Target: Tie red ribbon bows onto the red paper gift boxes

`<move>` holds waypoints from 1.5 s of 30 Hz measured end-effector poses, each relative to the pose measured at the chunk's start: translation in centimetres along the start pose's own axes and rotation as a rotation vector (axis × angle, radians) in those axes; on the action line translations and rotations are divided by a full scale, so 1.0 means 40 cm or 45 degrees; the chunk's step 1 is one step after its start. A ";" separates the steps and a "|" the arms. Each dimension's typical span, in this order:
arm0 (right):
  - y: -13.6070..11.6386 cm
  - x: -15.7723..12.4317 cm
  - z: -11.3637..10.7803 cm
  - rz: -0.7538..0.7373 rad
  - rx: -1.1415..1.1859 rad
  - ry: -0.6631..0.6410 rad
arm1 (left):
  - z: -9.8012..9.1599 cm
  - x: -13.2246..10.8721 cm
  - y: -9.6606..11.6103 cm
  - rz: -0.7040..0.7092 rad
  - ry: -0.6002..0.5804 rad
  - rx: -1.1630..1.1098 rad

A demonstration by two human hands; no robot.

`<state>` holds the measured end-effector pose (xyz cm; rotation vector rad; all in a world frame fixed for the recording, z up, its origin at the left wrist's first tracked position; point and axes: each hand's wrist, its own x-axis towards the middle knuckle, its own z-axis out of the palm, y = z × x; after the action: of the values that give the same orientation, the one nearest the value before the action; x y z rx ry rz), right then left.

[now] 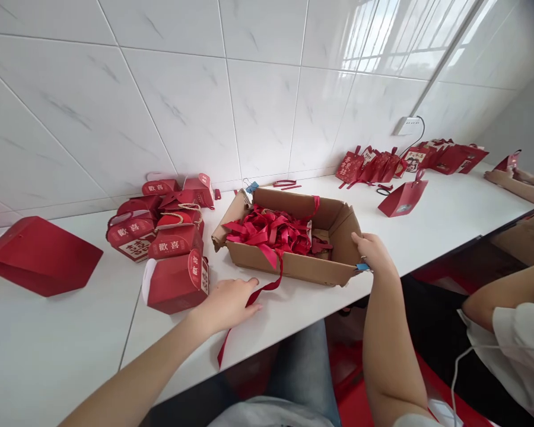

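A brown cardboard box (333, 220) full of tangled red ribbons (271, 232) sits on the white table (71, 344). My right hand (374, 252) grips the box's near right corner, by a small blue clip. My left hand (229, 302) rests on the table in front of the box, fingers closed on a red ribbon (267, 286) that trails out of the box and hangs over the table's front edge.
Several red gift boxes (169, 237) stand left of the carton, and a flat red box (38, 255) lies at far left. More red gift bags (400, 198) line the wall at right. Another person's arm (502, 293) and hands (511, 178) are at right.
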<state>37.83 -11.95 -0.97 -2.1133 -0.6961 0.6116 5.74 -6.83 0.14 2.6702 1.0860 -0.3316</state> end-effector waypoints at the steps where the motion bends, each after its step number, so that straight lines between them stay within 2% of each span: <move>1: -0.001 0.001 0.000 0.006 0.012 -0.006 | 0.026 0.019 -0.004 -0.028 0.000 -0.032; 4: 0.002 0.002 -0.001 0.011 0.049 -0.013 | 0.067 0.057 -0.010 -0.020 0.017 -0.185; 6: 0.007 0.003 0.000 -0.002 0.076 -0.016 | 0.065 0.063 -0.009 0.021 0.015 -0.323; 8: 0.013 0.004 0.001 -0.020 0.103 -0.027 | 0.042 0.057 -0.006 0.048 0.011 -0.471; 12: 0.020 0.009 0.002 -0.044 0.138 -0.051 | -0.061 0.036 0.016 0.167 0.120 -0.770; 14: 0.020 0.010 0.003 -0.050 0.147 -0.057 | -0.129 0.037 0.032 0.248 0.284 -0.941; 16: 0.020 0.010 0.003 -0.053 0.152 -0.061 | -0.196 0.052 0.046 0.329 0.515 -1.073; 18: 0.019 0.009 0.004 -0.055 0.155 -0.060 | -0.247 0.080 0.054 0.416 0.746 -1.031; 19: 0.018 0.008 0.005 -0.056 0.154 -0.058 | -0.263 0.096 0.055 0.424 0.812 -0.929; 20: 0.018 0.007 0.005 -0.058 0.152 -0.053 | -0.272 0.112 0.053 0.397 0.833 -0.798; 21: 0.017 0.005 0.005 -0.062 0.148 -0.047 | -0.273 0.126 0.050 0.343 0.793 -0.654; 25: 0.019 -0.013 0.001 -0.096 0.127 -0.018 | -0.222 0.142 0.031 0.088 0.346 -0.257; 27: 0.026 -0.024 -0.003 -0.117 0.091 -0.015 | -0.188 0.127 0.023 0.026 0.264 -0.131; 30: 0.040 -0.033 -0.013 -0.150 0.016 -0.038 | -0.161 0.096 0.014 0.005 0.368 -0.055; 36: 0.087 -0.042 -0.060 -0.149 -0.086 -0.122 | -0.143 0.020 -0.002 0.132 0.821 -0.138; 38: 0.111 -0.042 -0.082 -0.122 -0.082 -0.185 | -0.117 -0.013 -0.007 0.200 0.849 -0.105; 41: 0.138 -0.037 -0.117 -0.050 0.071 -0.345 | -0.065 -0.053 -0.012 0.270 0.811 -0.044; 45: 0.135 -0.022 -0.148 0.092 0.312 -0.522 | -0.005 -0.070 -0.013 0.353 0.862 -0.015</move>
<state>42.35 -18.58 -1.89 -1.8080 -0.7251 1.1311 3.44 -8.24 1.11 2.9370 0.8231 0.6702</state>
